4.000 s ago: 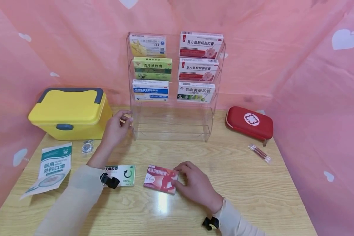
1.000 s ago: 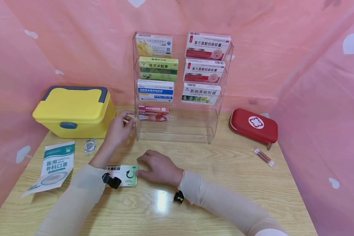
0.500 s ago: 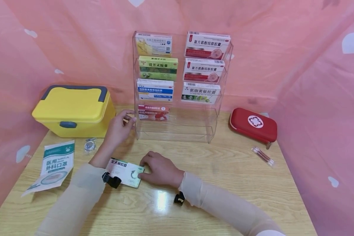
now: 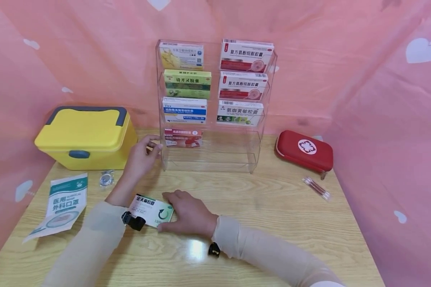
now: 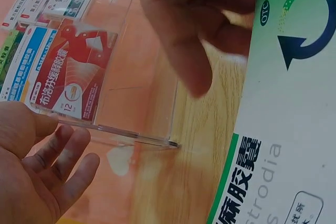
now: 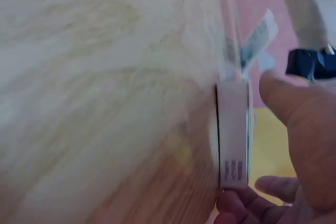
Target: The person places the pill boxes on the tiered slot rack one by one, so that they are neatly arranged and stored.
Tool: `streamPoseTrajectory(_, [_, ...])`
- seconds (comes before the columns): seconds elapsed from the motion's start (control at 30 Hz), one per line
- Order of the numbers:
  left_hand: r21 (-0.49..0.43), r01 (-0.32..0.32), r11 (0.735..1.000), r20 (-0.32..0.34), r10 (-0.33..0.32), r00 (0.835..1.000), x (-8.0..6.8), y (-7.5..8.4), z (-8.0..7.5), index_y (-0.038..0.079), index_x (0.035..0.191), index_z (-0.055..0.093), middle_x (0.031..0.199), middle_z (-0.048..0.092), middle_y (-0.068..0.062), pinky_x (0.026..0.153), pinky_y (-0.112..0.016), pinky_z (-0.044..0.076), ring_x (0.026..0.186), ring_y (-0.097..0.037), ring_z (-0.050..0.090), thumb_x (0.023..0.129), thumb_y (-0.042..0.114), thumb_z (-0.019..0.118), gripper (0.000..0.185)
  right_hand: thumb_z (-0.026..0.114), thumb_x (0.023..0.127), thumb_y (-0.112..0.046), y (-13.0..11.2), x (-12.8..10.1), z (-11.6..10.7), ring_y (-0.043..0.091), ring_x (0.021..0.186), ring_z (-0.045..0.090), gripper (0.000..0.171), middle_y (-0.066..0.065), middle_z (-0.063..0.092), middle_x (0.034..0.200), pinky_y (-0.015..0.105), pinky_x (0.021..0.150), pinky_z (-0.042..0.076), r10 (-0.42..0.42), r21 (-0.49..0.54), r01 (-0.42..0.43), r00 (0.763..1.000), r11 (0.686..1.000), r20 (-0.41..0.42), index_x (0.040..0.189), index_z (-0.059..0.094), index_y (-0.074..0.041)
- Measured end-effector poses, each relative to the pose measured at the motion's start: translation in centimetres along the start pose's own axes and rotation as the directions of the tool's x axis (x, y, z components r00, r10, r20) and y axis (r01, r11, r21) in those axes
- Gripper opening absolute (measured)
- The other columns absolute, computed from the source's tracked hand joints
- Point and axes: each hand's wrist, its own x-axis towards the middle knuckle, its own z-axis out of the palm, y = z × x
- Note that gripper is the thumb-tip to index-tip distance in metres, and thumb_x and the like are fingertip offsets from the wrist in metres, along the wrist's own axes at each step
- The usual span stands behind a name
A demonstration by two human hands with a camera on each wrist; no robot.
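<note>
A tiered rack (image 4: 215, 155) stands far on the worktop (image 4: 273, 223), a lidded case (image 4: 86, 135) left of it, a zipped pouch (image 4: 304, 149) right. Near it lies a medicine box (image 4: 151, 210), with a mask packet (image 4: 62, 205) further left.

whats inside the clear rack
The rack holds seven medicine boxes: four in its left column, the lowest red, and three in its right. The bottom right pocket looks empty.

Green-white medicine box (image 4: 151, 210), tilted up off table (image 4: 273, 207)
</note>
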Motion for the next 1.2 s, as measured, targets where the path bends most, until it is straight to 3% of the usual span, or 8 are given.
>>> streamPoseTrajectory(0.13, [-0.001,-0.004,1.000,-0.002,0.004,1.000,0.0,-0.1,0.0,0.007,0.134,0.060,0.101,0.063,-0.014,0.063,-0.037,0.053,0.084,-0.036,0.071,0.104,0.020,0.060,0.032,0.071,0.081,-0.070,-0.4,0.1,0.2,0.012,0.109,0.052,0.090,-0.001,0.055,0.130,0.024,0.076,0.049,-0.013,-0.072,0.014,1.000,0.997,0.008,0.149,0.048,-0.016])
streamPoseTrajectory(0.27, [-0.006,-0.013,1.000,0.003,0.013,1.000,0.1,-0.1,0.1,0.006,0.133,0.060,0.100,0.064,-0.015,0.062,-0.035,0.053,0.083,-0.037,0.071,0.105,0.020,0.060,0.032,0.073,0.084,-0.061,0.8,-1.4,-0.8,0.011,0.106,0.049,0.080,-0.002,0.055,0.129,0.023,0.075,0.046,-0.028,-0.096,0.030,0.999,0.995,0.028,0.148,0.051,-0.017])
streamPoseTrajectory(0.4, [-0.006,-0.012,1.000,0.012,0.012,1.000,0.2,-0.1,0.2,0.007,0.133,0.060,0.100,0.064,-0.014,0.062,-0.035,0.052,0.084,-0.037,0.070,0.105,0.021,0.060,0.032,0.076,0.083,-0.055,2.7,-4.1,-2.5,0.013,0.107,0.048,0.079,-0.001,0.056,0.130,0.026,0.079,0.046,-0.011,-0.062,0.013,0.999,0.998,0.034,0.148,0.052,-0.017])
streamPoseTrajectory(0.57, [0.003,0.001,1.000,0.003,-0.001,1.000,0.2,-0.1,0.1,0.009,0.133,0.060,0.101,0.063,-0.013,0.062,-0.036,0.052,0.084,-0.035,0.070,0.105,0.023,0.059,0.031,0.072,0.092,-0.050,4.4,-6.2,-3.3,0.017,0.107,0.046,0.064,0.001,0.056,0.128,0.031,0.085,0.047,0.026,-0.001,-0.026,0.998,1.000,-0.054,0.142,0.058,-0.014])
streamPoseTrajectory(0.73, [0.002,0.003,1.000,-0.001,-0.003,1.000,0.1,-0.2,0.2,0.009,0.132,0.060,0.101,0.064,-0.013,0.063,-0.035,0.052,0.083,-0.035,0.070,0.104,0.022,0.060,0.031,0.068,0.096,-0.044,4.8,-6.1,-2.6,0.018,0.107,0.044,0.050,0.002,0.055,0.129,0.030,0.086,0.046,0.042,0.042,-0.038,0.994,0.998,-0.100,0.135,0.064,-0.012])
streamPoseTrajectory(0.93, [-0.011,-0.004,1.000,0.005,0.004,1.000,0.1,-0.3,0.3,0.008,0.132,0.060,0.100,0.064,-0.014,0.063,-0.035,0.052,0.084,-0.037,0.070,0.104,0.021,0.060,0.031,0.073,0.093,-0.042,4.8,-5.7,-2.4,0.018,0.107,0.045,0.044,0.002,0.055,0.128,0.030,0.086,0.045,0.045,0.044,-0.040,0.993,0.998,-0.113,0.127,0.068,-0.014])
streamPoseTrajectory(1.03, [-0.016,-0.007,1.000,0.003,0.007,1.000,0.1,-0.3,0.3,0.008,0.132,0.061,0.100,0.064,-0.013,0.062,-0.035,0.052,0.083,-0.037,0.069,0.104,0.021,0.060,0.030,0.077,0.091,-0.038,5.4,-5.4,-3.0,0.017,0.105,0.048,0.041,0.001,0.057,0.125,0.031,0.085,0.047,0.066,0.059,-0.055,0.980,0.997,-0.190,0.122,0.068,-0.014])
streamPoseTrajectory(1.2, [-0.021,-0.013,1.000,0.001,0.013,1.000,0.1,-0.4,0.2,0.008,0.132,0.061,0.100,0.064,-0.014,0.063,-0.035,0.053,0.084,-0.038,0.069,0.105,0.021,0.060,0.031,0.081,0.088,-0.028,6.6,-4.8,-4.1,0.013,0.099,0.053,0.037,-0.002,0.059,0.117,0.032,0.084,0.050,0.120,0.057,-0.106,0.929,0.993,-0.351,0.119,0.067,-0.013])
